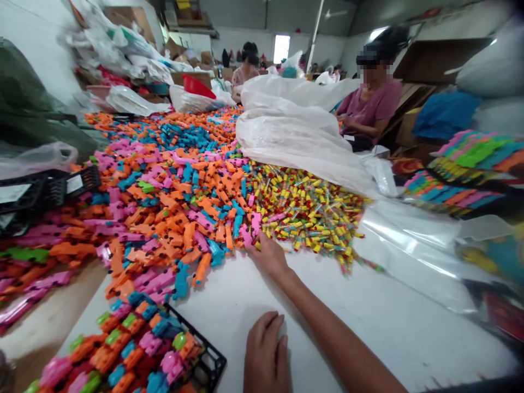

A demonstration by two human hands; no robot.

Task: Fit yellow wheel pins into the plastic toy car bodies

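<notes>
Workshop, heaped plastic toys (210,207), piled bags (151,72), people (380,103) at work

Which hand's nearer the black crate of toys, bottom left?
Left. The left hand is right of the crate, apart from it. The right hand is farther forward, at the edge of the toy pile.

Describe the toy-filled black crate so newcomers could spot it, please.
Find the white table before the big toy pile. At the table's near left, beside the left hand, sits the black crate. Unlike the black trays farther left, it is heaped with colourful toys.
</notes>
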